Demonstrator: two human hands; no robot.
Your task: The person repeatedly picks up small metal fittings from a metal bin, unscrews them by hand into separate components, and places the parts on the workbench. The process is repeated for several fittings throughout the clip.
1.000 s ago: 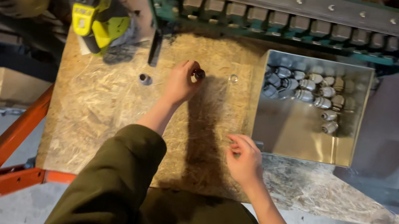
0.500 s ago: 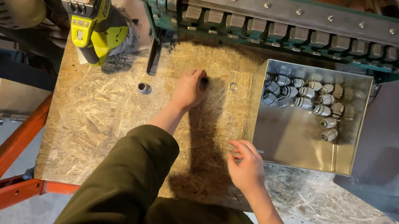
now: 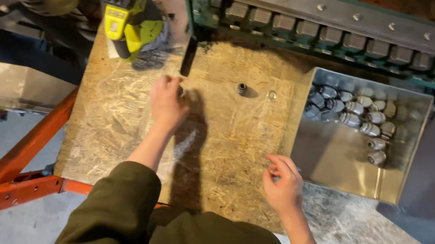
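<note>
Hands first: left hand point(image 3: 167, 101) is flat-ish on the board point(image 3: 223, 159), fingers curled down over something small near its fingertips. Can't tell what it is, or whether it's actually pinched, since the hand covers it. Right hand point(image 3: 283, 184) sits closer to the body, fingers loosely pressed together toward the thumb like a pinch, but anything between them is too small to make out.

Off to the right of the left hand, a bit further from the body, a small dark nut point(image 3: 242, 89) stands on the board by itself, and just right of that lies a shiny little washer point(image 3: 271, 95). Both are loose, well apart from either hand.

Just beyond the right hand and slightly to its right is the metal tray point(image 3: 340, 167), its near corner close to the fingertips. A bunch of grey fittings point(image 3: 353, 113) is piled along its far side, the near half bare.

Up and left of the left hand, a yellow-green drill point(image 3: 129, 11) with a wire brush wheel lies at the board's corner, pretty near the fingertips. A black bar point(image 3: 188, 57) hangs down just beyond the left hand from the green machine point(image 3: 353, 27) that runs across the far edge. Orange frame point(image 3: 13, 163) is below-left of the left arm, under the board.
</note>
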